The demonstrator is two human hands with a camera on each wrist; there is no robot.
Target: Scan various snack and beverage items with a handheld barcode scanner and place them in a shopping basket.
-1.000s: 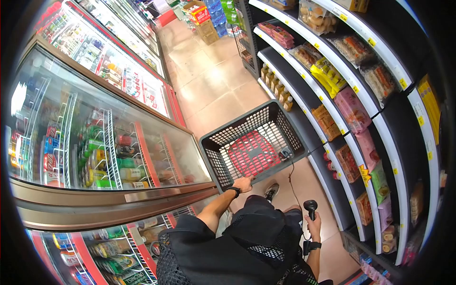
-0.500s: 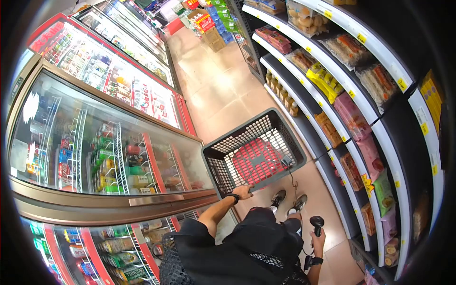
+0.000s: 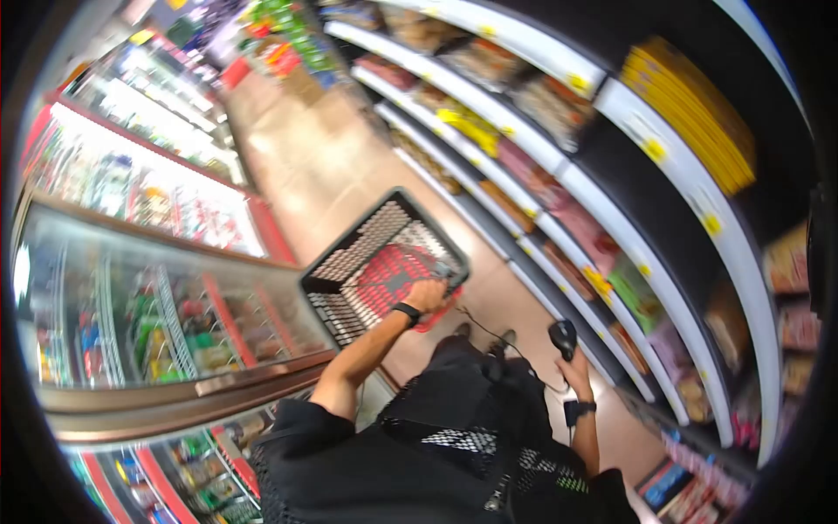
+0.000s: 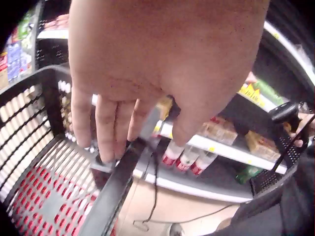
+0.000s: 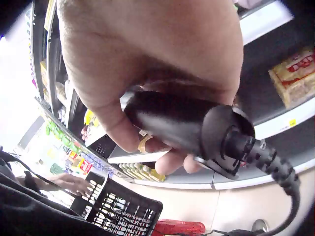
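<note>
My left hand (image 3: 427, 296) is over the near rim of a black mesh shopping basket (image 3: 349, 237), close to its right corner. In the left wrist view, its fingers (image 4: 108, 130) reach down inside the rim nearly straight, with the thumb apart on the outer side. The fingertips are right at a small black item (image 4: 101, 172) in the basket corner. My right hand (image 3: 576, 374) grips the handle of a black barcode scanner (image 5: 167, 120), head up in the head view. A black cord (image 5: 275, 169) comes out of the handle's end.
A glass-door drinks fridge (image 3: 131, 306) lines the left side; its brown-framed door stands beside the basket. Shelves (image 3: 559, 297) with packaged food run along the right. Red shows (image 3: 375, 293) through the basket floor. The cord (image 3: 489, 332) hangs near my shoes. Boxes (image 3: 301, 83) stand down the aisle.
My left hand has moved rightward along the basket's near rim to the corner. The view has swung, putting the basket further left. My right hand still holds the scanner.
</note>
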